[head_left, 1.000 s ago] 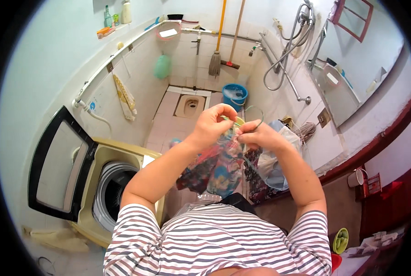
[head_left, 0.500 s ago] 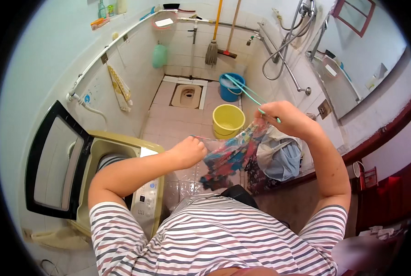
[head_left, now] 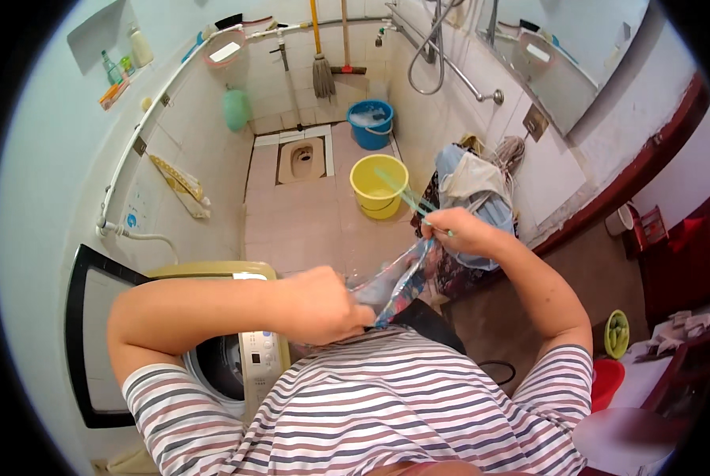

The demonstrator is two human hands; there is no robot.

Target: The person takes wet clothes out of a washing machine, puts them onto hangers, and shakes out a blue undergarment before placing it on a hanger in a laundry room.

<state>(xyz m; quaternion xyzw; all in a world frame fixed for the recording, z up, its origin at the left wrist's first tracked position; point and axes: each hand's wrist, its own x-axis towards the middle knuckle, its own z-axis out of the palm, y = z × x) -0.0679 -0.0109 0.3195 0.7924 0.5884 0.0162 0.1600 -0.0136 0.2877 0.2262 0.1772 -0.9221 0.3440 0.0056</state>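
In front of my body a thin, colourful patterned garment (head_left: pixel 409 276) is stretched between my two hands. My left hand (head_left: pixel 317 305) is closed on its near left edge, somewhat blurred. My right hand (head_left: pixel 464 232) grips the far right end of the cloth together with a green clothes hanger (head_left: pixel 410 200). The hanger points away from me, passing over the yellow bucket (head_left: pixel 380 209), and motion smears its far end. Folds hide part of the garment's shape. Below my left forearm, a top-loading washing machine (head_left: pixel 257 349) stands with its lid (head_left: pixel 93 333) raised.
Light-coloured laundry (head_left: pixel 482 186) is heaped to the right of the yellow bucket. Further off are a blue bucket (head_left: pixel 371 139) with suds and a squat toilet (head_left: pixel 301 163). A mop (head_left: pixel 321 75) leans at the far wall. A mirror (head_left: pixel 565 63) hangs on the right wall.
My left hand has come down and nearer my body, pulling the garment's edge along. My right hand has lowered with the hanger. The view has turned to the right.
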